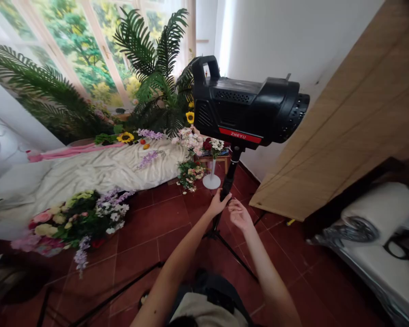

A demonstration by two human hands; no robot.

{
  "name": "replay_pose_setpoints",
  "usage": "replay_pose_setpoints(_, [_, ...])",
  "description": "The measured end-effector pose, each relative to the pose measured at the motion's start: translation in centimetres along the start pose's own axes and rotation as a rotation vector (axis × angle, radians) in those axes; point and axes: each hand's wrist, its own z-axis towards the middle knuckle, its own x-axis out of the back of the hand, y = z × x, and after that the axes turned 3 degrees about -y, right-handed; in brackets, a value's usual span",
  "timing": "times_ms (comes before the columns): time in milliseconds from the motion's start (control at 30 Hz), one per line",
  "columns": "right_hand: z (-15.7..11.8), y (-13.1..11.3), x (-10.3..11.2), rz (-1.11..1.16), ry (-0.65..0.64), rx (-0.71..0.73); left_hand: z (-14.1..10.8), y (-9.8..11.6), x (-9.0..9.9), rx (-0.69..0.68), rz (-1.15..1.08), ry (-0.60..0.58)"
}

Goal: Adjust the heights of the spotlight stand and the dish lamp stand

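A black studio light (241, 109) with a red label reading ZHEYU sits on top of a black stand (231, 170). My left hand (218, 203) is wrapped round the stand's pole below the light, thumb towards the right. Just to the right of the pole, my right hand (237, 213) has its fingers curled together beside the pole's collar. What its fingertips grip is too small to make out. The stand's legs (236, 255) spread over the red tiled floor.
Draped cream cloth (112, 170) with flowers (66, 220) lies on the left. A white flower stand (211, 180) is behind the pole. On the right are a wooden panel (327, 113) and a cream sofa (388, 218). Another stand leg (122, 290) crosses the lower left floor.
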Motion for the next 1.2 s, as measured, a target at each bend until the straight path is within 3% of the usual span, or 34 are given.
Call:
replay_pose_setpoints(133, [0.2,-0.8,1.0,-0.26,-0.009,0.01,0.1,-0.3,-0.8,0.021,-0.019,0.052])
replay_pose_setpoints(267, [0.5,-1.8,1.3,-0.805,0.027,-0.02,0.1,-0.4,-1.1,0.047,-0.073,0.076])
replay_pose_setpoints(367, [0.5,-2.9,0.9,-1.285,0.126,-0.04,0.1,-0.4,-1.2,0.093,-0.103,0.068])
replay_pose_setpoints(467, [0.0,-3.8,0.4,-1.838,0.291,0.207,0.1,-0.4,-1.3,0.132,-0.126,0.083])
replay_pose_setpoints(500, [-0.1,-3.9,0.3,-1.921,0.323,0.295,0.1,-0.4,-1.3,0.134,-0.129,0.089])
replay_pose_setpoints(567, [-0.4,-4.1,0.3,-1.908,0.332,0.353,0.1,-0.5,-1.3,0.111,-0.117,0.092])
replay_pose_setpoints(767, [-0.1,-2.8,0.9,-1.18,0.413,0.044,0.1,-0.3,-1.2,0.056,-0.062,0.083])
replay_pose_setpoints(867, [0.0,-2.2,1.1,-1.129,0.42,0.236,0.1,-0.2,-1.1,0.047,-0.044,0.079])
replay_pose_setpoints(1000, [-0.5,-2.3,0.4,-1.388,0.344,0.586,0.2,-0.3,-1.0,0.027,-0.034,0.065])
replay_pose_setpoints(1200, [0.3,-2.3,-2.6,-1.471,0.268,0.734,0.3,-1.0,-0.9,0.006,-0.052,0.048])
